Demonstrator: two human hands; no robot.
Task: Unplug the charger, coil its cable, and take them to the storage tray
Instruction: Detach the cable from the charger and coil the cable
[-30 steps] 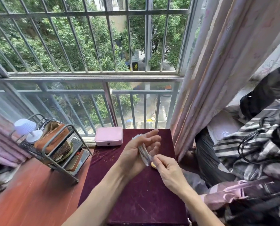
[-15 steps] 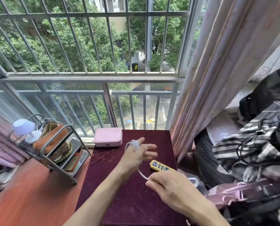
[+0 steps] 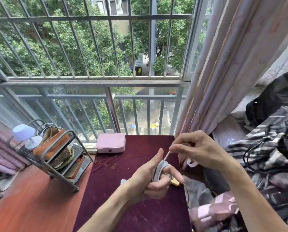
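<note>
Over the maroon tabletop (image 3: pixel 116 195): left hand (image 3: pixel 150 180) fisted around coiled cable (image 3: pixel 159 169); right hand (image 3: pixel 198 149) fingers pinch the free strand. Cable looks light, limp; grip bundle mid-coil.

Pink case (image 3: pixel 110 142) on maroon table (image 3: pixel 140 213)

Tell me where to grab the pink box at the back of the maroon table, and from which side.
Grip the pink box across its two short ends, coming from above. It lies flat and low with rounded corners, its clasp faces forward, and the window railing stands close behind.
</note>
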